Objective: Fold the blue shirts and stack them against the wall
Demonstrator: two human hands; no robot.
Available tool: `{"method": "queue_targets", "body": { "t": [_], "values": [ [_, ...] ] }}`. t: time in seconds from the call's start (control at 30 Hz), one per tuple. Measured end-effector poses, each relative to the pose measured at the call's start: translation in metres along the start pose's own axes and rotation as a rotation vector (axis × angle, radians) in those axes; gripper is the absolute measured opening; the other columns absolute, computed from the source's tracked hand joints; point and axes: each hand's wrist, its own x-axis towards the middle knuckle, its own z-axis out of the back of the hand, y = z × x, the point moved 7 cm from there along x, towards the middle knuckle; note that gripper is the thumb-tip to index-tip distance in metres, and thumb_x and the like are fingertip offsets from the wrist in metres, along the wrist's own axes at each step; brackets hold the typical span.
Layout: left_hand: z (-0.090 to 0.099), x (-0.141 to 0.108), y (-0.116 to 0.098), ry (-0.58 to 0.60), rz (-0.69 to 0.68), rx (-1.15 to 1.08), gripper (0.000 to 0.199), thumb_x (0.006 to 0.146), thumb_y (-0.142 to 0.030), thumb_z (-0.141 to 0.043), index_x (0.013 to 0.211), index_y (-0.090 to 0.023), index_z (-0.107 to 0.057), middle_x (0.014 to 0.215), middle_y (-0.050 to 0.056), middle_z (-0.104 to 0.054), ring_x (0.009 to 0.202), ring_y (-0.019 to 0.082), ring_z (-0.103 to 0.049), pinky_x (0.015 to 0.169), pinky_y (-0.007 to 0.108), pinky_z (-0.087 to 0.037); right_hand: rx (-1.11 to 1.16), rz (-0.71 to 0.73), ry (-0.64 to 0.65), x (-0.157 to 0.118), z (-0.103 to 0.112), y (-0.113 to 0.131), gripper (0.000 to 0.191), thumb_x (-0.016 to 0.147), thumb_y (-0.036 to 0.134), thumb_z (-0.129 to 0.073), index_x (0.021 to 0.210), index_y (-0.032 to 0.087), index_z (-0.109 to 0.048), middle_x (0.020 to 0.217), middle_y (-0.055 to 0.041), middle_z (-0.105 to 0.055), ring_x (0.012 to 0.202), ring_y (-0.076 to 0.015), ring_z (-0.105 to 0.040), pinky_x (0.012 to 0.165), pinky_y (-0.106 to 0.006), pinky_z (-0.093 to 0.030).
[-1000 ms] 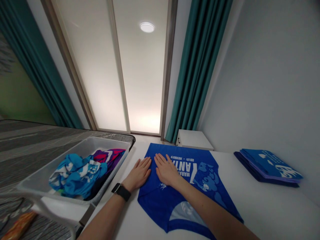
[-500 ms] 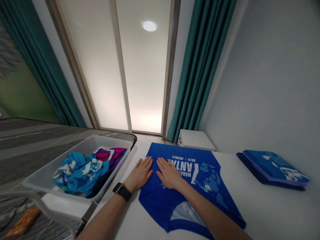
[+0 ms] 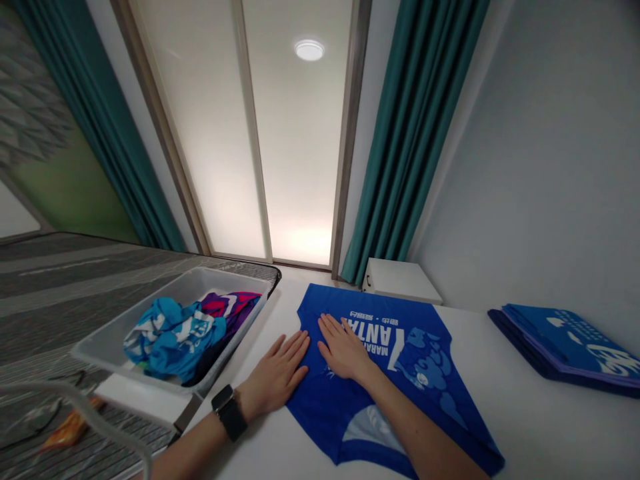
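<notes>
A blue sleeveless shirt (image 3: 330,407) with white lettering and a lighter blue figure lies spread on the white table (image 3: 270,440), its neck opening towards me. My right hand (image 3: 343,347) rests flat on the printed cloth, fingers stretched forward. At the shirt's left edge lies my left hand (image 3: 280,370), flat with its fingers extended, the fingertips at the border of the cloth. A black watch (image 3: 230,410) sits on my left wrist. Part of the shirt is covered by my right forearm.
Left of the table stands a translucent plastic bin (image 3: 100,350) holding crumpled blue, purple and red clothes (image 3: 177,337). A stack of folded blue clothes (image 3: 570,347) lies at the right by the wall. Beyond the table are a white cabinet (image 3: 400,280) and a teal curtain (image 3: 415,147).
My left hand has slid slightly back towards me along the shirt's left edge. My right hand stays flat on the print. The whole view has shifted a little.
</notes>
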Motion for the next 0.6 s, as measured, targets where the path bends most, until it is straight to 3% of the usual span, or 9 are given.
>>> {"method": "queue_targets", "body": {
  "t": [0.27,0.6],
  "values": [
    [0.010,-0.027,0.005,0.026,-0.025,-0.030,0.058,0.102,-0.038,-0.030,0.153,-0.024,-0.009,0.156,0.007,-0.024,0.143,0.024,-0.028,0.117,0.046,-0.025,0.010,0.001,0.019,0.000,0.000,0.000,0.062,0.098,0.044,-0.023,0.151,0.012,-0.024,0.158,-0.0080,-0.019,0.146,-0.0198,-0.015,0.119,-0.046,-0.008],
    [0.034,-0.047,0.003,0.066,-0.048,-0.131,0.053,0.102,-0.033,-0.032,0.153,-0.028,-0.016,0.156,0.003,-0.027,0.142,0.020,-0.028,0.118,0.044,-0.024,0.022,-0.004,0.031,0.000,-0.003,-0.002,0.061,0.098,0.044,-0.022,0.151,0.012,-0.025,0.158,-0.0080,-0.019,0.146,-0.0192,-0.013,0.119,-0.045,-0.006]
  ]
}}
